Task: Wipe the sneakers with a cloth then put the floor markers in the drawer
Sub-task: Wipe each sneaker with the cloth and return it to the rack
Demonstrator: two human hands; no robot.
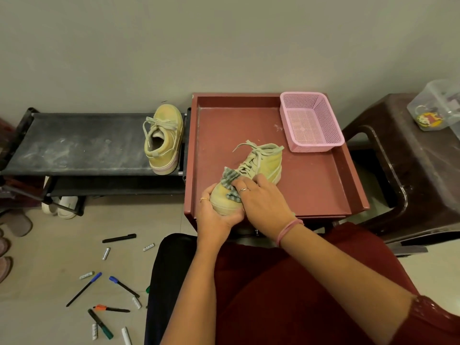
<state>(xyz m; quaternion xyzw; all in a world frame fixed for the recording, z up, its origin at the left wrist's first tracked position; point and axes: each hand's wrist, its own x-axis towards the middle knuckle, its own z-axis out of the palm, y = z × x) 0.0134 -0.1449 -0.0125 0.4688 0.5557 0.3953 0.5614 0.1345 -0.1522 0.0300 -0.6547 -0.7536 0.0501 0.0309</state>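
Pink basket [311, 120] in red tray [353, 185], beside sneaker [263, 163].

Both forearms reach forward and converge near the middle. The left hand [216, 215] is cupped, its fingers and thumb curled around the toe of a sneaker [251, 175]. The right hand [261, 202] lies palm down just beside it, fingers pressing a cloth [230, 181] onto the sneaker's top.

Your left hand [219, 215]: thin gold ring. Your right hand [263, 205]: silver ring, pink bands [288, 230] at the wrist. Forearms bare. Dark red lace-edged sleeve [433, 317] on the right arm; maroon garment [286, 295] over the lap, black trouser leg [169, 270].
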